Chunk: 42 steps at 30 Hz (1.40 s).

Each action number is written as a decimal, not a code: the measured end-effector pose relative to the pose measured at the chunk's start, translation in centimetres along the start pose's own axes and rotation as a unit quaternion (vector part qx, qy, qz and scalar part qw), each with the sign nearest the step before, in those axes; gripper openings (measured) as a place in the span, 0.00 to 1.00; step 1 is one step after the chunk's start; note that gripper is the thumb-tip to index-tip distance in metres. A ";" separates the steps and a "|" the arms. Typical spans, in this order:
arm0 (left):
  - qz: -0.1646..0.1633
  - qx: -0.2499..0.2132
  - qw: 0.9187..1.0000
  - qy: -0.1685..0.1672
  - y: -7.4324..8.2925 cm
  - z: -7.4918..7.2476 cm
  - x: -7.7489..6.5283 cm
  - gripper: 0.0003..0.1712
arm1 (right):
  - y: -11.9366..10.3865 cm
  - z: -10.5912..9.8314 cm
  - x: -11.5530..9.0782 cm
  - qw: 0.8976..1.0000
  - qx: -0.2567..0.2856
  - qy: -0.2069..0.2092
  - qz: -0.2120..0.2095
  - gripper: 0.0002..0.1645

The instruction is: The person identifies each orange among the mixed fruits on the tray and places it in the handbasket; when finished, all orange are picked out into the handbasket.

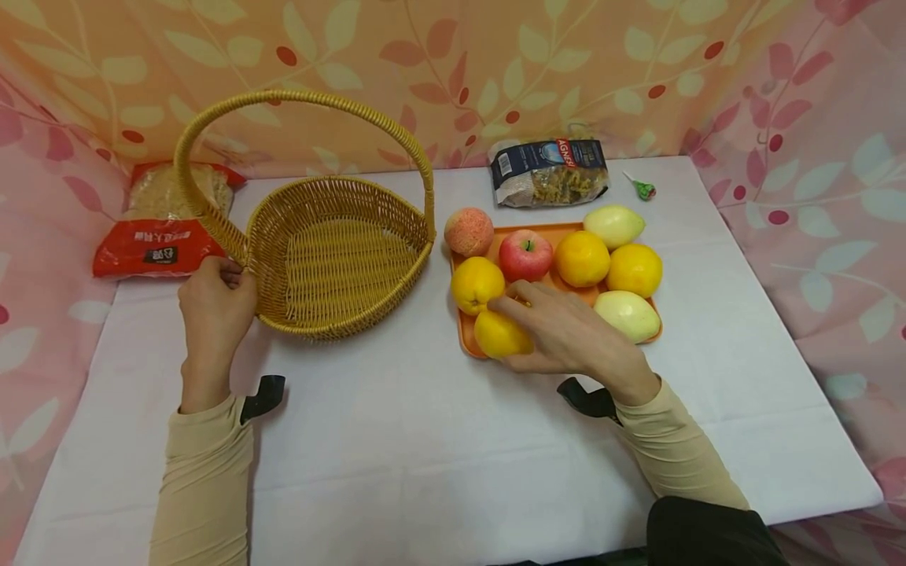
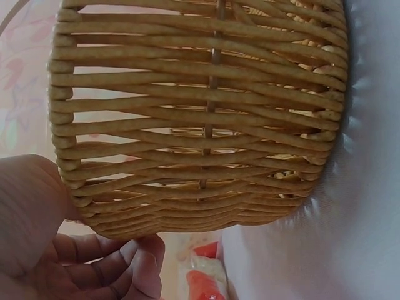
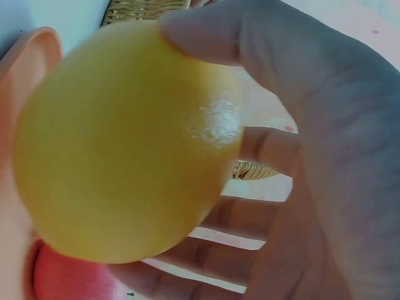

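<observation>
A heart-shaped wicker basket [image 1: 347,259] with a tall hooped handle stands at the left, with nothing inside it. My left hand [image 1: 218,303] grips its left rim near the foot of the handle; the left wrist view shows the thumb side against the woven wall [image 2: 206,125] and fingers curled at its edge. Over the front left of an orange tray [image 1: 467,334], my right hand [image 1: 559,330] holds a smooth yellow fruit [image 1: 501,334] between thumb and fingers. Up close, that fruit [image 3: 125,144] looks rounded and glossy. Beside it on the tray sit an orange [image 1: 477,284] and a red apple [image 1: 526,255].
More fruit crowds the tray: a peach [image 1: 469,231], two oranges [image 1: 582,258] and two pale green fruits [image 1: 627,316]. Behind lie a pasta bag [image 1: 550,171] and a lollipop [image 1: 642,189]. A red food bag [image 1: 163,228] lies left of the basket. Patterned curtains surround the table.
</observation>
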<state>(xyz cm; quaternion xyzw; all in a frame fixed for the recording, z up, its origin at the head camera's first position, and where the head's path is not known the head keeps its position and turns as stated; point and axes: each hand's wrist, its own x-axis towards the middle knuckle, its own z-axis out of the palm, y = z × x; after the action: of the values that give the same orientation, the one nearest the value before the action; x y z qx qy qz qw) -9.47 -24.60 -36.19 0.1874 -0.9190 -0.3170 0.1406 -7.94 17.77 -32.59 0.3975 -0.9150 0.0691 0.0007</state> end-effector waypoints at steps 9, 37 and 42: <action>0.000 0.000 1.000 -0.002 0.0 -0.1 0.0 0.19 | -0.1 0.0 0.5 0.996 0.044 0.076 -0.014 0.37; -0.003 0.001 1.000 -0.015 0.0 -0.3 0.0 0.20 | -2.4 -3.4 5.8 0.976 0.043 0.187 -0.100 0.39; -0.001 -0.001 1.000 -0.013 0.0 -0.3 -0.1 0.20 | -2.9 -4.4 7.3 0.975 0.037 0.186 -0.112 0.40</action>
<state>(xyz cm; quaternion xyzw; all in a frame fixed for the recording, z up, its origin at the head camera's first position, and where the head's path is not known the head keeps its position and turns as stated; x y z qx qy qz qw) -9.31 -24.70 -35.97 0.1843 -0.9204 -0.3202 0.1279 -11.07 11.05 -27.49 0.4770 -0.8455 0.1752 0.1640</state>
